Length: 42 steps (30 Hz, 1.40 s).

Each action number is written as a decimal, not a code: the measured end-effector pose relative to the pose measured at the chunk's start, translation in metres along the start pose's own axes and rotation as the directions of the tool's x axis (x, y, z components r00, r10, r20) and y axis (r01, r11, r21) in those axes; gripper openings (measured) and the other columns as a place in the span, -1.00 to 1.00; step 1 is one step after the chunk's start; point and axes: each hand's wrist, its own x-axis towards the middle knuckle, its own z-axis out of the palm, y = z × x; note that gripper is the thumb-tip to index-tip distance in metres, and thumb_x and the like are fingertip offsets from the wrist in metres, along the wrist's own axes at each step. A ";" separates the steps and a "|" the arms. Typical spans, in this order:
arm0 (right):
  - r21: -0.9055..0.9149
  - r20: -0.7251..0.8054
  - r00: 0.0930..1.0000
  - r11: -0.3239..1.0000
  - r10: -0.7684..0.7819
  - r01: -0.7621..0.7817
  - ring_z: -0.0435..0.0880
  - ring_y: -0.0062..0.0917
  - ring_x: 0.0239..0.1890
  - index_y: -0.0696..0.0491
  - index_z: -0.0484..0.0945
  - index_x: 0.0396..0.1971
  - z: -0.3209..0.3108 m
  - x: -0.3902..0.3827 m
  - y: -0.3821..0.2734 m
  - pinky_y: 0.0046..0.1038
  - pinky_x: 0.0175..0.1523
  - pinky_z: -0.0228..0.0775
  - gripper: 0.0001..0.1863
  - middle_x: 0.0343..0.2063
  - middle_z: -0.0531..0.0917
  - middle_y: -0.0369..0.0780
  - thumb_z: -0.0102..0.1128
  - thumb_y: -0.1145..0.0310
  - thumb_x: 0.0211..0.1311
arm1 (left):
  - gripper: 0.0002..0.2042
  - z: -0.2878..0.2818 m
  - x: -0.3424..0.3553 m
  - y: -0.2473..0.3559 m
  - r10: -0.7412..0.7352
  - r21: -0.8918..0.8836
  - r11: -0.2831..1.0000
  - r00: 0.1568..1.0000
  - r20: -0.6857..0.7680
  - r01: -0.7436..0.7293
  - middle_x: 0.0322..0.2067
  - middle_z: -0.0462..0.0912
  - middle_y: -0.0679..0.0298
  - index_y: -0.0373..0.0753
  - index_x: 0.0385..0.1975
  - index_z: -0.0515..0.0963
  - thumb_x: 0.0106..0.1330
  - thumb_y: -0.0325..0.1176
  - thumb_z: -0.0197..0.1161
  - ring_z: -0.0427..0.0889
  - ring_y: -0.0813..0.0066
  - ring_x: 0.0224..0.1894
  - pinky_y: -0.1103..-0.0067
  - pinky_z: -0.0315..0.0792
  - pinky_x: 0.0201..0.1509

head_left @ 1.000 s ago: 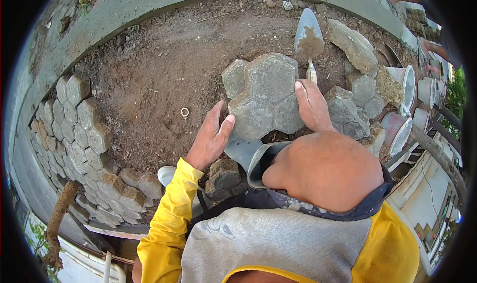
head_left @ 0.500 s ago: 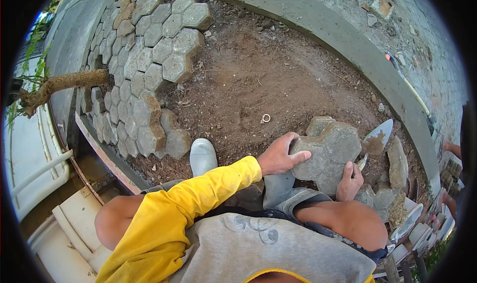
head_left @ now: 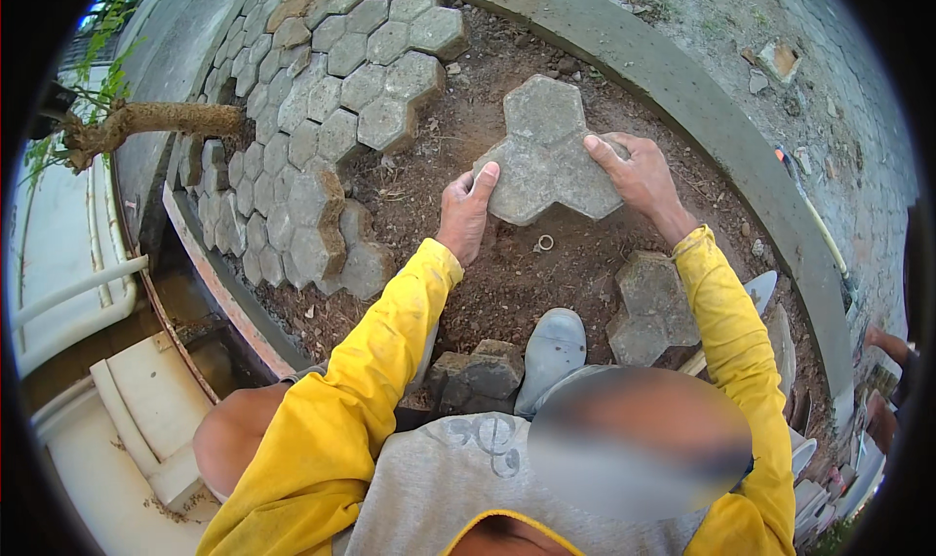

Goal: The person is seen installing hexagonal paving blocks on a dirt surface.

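Paver: a grey three-lobed paving block (head_left: 548, 164) was held over bare brown soil (head_left: 507, 263), between the laid paving and the kerb.
Left hand: the left hand (head_left: 467, 211) gripped the block's lower left lobe, thumb on top, fingers curled beneath the edge.
Right hand: the right hand (head_left: 639, 176) clasped the right lobe, fingers spread over its top face, pinching the edge.
Block's tilt: whether its underside touched the soil could not be told.
Laid paving: a field of matching hexagon-lobed pavers (head_left: 312, 117) lay to the left, its nearest edge near the block but apart from it.
Kerb: a curved concrete kerb (head_left: 682, 98) ran behind and right of the block.
Ring: a small metal ring (head_left: 545, 243) lay on the soil just below the block.
Loose pieces: another paver (head_left: 651, 307) lay under the right forearm; a dark chunk (head_left: 475, 380) sat beside a grey shoe (head_left: 552, 351).
Hidden: the sleeves covered the soil beneath them; the things at the right rim were too bent to make out.
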 end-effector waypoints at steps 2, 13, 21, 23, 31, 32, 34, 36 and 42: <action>0.046 0.042 0.999 0.999 0.012 -0.014 0.74 -0.20 -0.14 0.17 0.70 -0.13 0.025 0.005 -0.007 -0.28 0.02 0.51 -0.29 -0.26 0.74 0.00 0.14 -0.29 0.24 | -0.48 -0.026 0.001 0.002 0.044 0.047 0.998 0.992 -0.116 -0.039 -0.09 0.66 0.22 -0.44 0.05 0.51 0.40 -0.04 0.28 0.61 0.56 -0.09 0.60 0.48 0.06; 0.111 0.206 0.974 0.987 0.095 -0.120 0.76 -0.26 -0.18 0.18 0.70 -0.11 0.091 -0.032 -0.006 -0.33 -0.01 0.53 -0.34 -0.29 0.76 -0.01 0.22 -0.21 0.23 | -0.50 -0.084 -0.053 -0.029 -0.032 0.186 0.979 0.961 -0.274 0.086 -0.17 0.65 0.29 -0.40 -0.04 0.58 0.39 0.02 0.27 0.56 0.66 -0.18 0.65 0.46 -0.04; -0.060 0.250 0.968 0.997 -0.036 0.052 0.73 -0.15 -0.08 0.19 0.68 -0.06 0.066 0.061 -0.019 -0.23 0.09 0.51 -0.26 -0.20 0.73 0.05 0.20 -0.28 0.20 | -0.47 -0.049 -0.015 -0.008 -0.037 -0.161 0.987 0.956 -0.290 -0.010 -0.06 0.65 0.16 -0.44 0.08 0.47 0.43 -0.01 0.21 0.67 0.44 -0.08 0.48 0.59 0.03; -0.095 0.332 0.943 0.994 -0.015 0.049 0.69 -0.11 0.00 0.21 0.64 0.01 0.058 0.087 -0.023 -0.21 0.15 0.47 -0.19 -0.10 0.70 0.08 0.20 -0.32 0.16 | -0.47 -0.039 -0.001 0.003 -0.028 -0.153 0.988 0.953 -0.301 -0.019 -0.07 0.65 0.14 -0.44 0.06 0.48 0.42 -0.01 0.22 0.67 0.42 -0.08 0.47 0.60 0.03; -0.384 0.188 0.975 0.905 -0.119 0.185 0.57 -0.17 0.17 0.21 0.49 0.08 0.042 0.126 -0.035 -0.21 0.24 0.38 -0.05 0.07 0.61 -0.04 0.30 -0.40 0.00 | -0.45 -0.042 0.074 0.004 0.099 -0.002 0.994 0.935 -0.342 -0.107 -0.17 0.65 0.17 -0.49 -0.01 0.51 0.33 -0.02 0.34 0.64 0.49 -0.19 0.53 0.57 -0.12; -0.387 0.182 0.977 0.905 -0.115 0.179 0.57 -0.17 0.17 0.21 0.49 0.08 0.047 0.126 -0.032 -0.21 0.24 0.38 -0.05 0.07 0.61 -0.04 0.30 -0.40 0.00 | -0.44 -0.043 0.081 0.002 0.068 -0.025 0.996 0.938 -0.340 -0.081 -0.18 0.65 0.17 -0.49 -0.01 0.51 0.33 -0.01 0.34 0.64 0.49 -0.20 0.52 0.58 -0.14; -0.513 0.225 0.947 0.799 -0.227 0.313 0.58 -0.14 0.13 0.21 0.49 0.08 0.055 0.116 -0.026 -0.17 0.25 0.36 -0.02 0.07 0.58 -0.01 0.36 -0.40 -0.09 | -0.45 -0.042 0.076 0.006 -0.002 0.031 0.999 0.952 -0.305 0.012 0.06 0.59 0.08 -0.42 0.13 0.44 0.43 0.00 0.19 0.61 0.28 0.09 0.20 0.49 0.19; -0.530 0.248 0.951 0.796 -0.183 0.291 0.51 -0.14 0.19 0.21 0.41 0.17 0.059 0.098 -0.042 -0.13 0.33 0.25 0.08 0.11 0.51 0.00 0.44 -0.37 -0.21 | -0.43 -0.048 0.071 0.012 -0.026 0.029 0.999 0.964 -0.264 0.035 0.08 0.58 0.08 -0.41 0.17 0.42 0.44 0.01 0.17 0.59 0.26 0.11 0.19 0.47 0.21; -0.665 0.151 0.949 0.683 -0.275 0.304 0.40 -0.15 0.24 0.18 0.20 0.33 0.079 0.091 -0.038 -0.13 0.41 0.09 0.24 0.17 0.44 -0.04 0.61 -0.11 -0.39 | -0.41 -0.045 0.073 0.014 -0.045 0.045 0.997 0.978 -0.205 0.056 0.13 0.54 0.09 -0.39 0.21 0.37 0.45 0.03 0.15 0.54 0.26 0.17 0.13 0.41 0.27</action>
